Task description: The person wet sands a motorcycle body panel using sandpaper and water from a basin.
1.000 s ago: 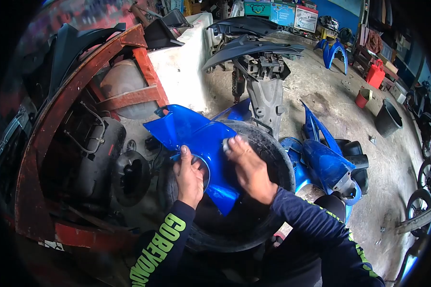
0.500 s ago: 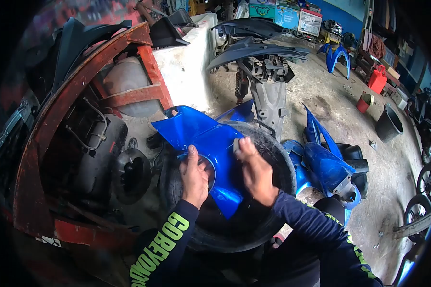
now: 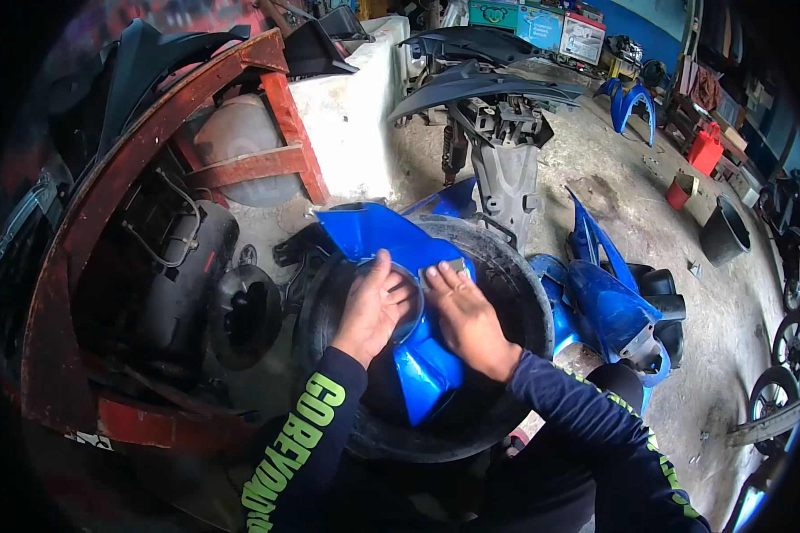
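A glossy blue panel [image 3: 373, 228] with a round opening lies over a large black tub [image 3: 538, 311]. My left hand [image 3: 375, 311] grips the panel at the rim of the opening, thumb on top and fingers partly inside. Against the panel's right part my right hand [image 3: 468, 322] presses a small greyish pad [image 3: 456, 266] under its fingertips. The panel is tilted, with its pointed lower end [image 3: 425, 382] hanging inside the tub.
More blue panels [image 3: 600, 298] lie on the floor to the right. A dark motorcycle frame [image 3: 507, 178] stands behind the tub. At the left are a red wooden frame [image 3: 249, 167] and a black tank [image 3: 182, 284]. A dark bucket [image 3: 724, 229] and red container [image 3: 705, 149] are farther right.
The blue panel has turned and tilted, its upper left end shifting right. My left hand has moved slightly right with it. My right hand has slid across the surface with its fingers now flatter.
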Demonstrator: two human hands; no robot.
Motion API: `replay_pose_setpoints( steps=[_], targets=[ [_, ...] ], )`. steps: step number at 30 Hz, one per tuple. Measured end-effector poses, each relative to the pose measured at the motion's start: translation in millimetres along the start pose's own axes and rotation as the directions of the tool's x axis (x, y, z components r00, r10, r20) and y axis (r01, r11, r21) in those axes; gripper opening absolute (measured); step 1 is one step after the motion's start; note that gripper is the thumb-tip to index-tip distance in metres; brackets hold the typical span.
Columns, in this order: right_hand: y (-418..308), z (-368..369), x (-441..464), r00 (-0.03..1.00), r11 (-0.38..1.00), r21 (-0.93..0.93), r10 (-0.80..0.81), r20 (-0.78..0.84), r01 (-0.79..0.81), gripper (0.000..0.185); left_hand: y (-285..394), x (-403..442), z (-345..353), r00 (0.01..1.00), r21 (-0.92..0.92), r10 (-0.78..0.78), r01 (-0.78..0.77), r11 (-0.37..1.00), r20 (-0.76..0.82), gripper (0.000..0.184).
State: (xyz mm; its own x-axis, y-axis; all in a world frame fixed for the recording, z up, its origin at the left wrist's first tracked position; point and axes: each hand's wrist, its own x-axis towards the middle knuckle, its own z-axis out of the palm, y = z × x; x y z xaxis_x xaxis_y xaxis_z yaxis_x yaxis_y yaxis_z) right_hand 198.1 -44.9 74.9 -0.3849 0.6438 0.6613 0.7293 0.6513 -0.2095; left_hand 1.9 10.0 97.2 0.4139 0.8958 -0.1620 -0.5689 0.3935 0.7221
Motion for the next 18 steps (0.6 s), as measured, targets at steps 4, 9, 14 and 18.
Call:
replay_pose_setpoints(
  steps=[4, 9, 14, 18],
  targets=[
    [-1, 4, 2, 0.995, 0.995, 0.031, 0.098, -0.018, -0.097, 0.053, 5, -8, 9, 0.985, 0.264, -0.022, -0.024, 0.964, 0.172, 0.047],
    [2, 0, 13, 0.973, 0.977, -0.004, 0.211, -0.096, -0.212, 0.058, 3, -19, 28, 0.923, 0.248, -0.03, -0.072, 0.966, 0.383, 0.105],
    [7, -4, 12, 0.951, 0.953, 0.0, 0.304, -0.059, -0.304, 0.061, -10, -22, 36, 0.921, 0.32, -0.151, 0.03, 0.947, 0.36, 0.141],
    [5, -7, 16, 0.94, 0.941, -0.05, 0.33, -0.09, -0.335, 0.05, -12, -22, 24, 0.906, 0.421, -0.17, -0.011, 0.907, 0.389, 0.13]
  ],
)
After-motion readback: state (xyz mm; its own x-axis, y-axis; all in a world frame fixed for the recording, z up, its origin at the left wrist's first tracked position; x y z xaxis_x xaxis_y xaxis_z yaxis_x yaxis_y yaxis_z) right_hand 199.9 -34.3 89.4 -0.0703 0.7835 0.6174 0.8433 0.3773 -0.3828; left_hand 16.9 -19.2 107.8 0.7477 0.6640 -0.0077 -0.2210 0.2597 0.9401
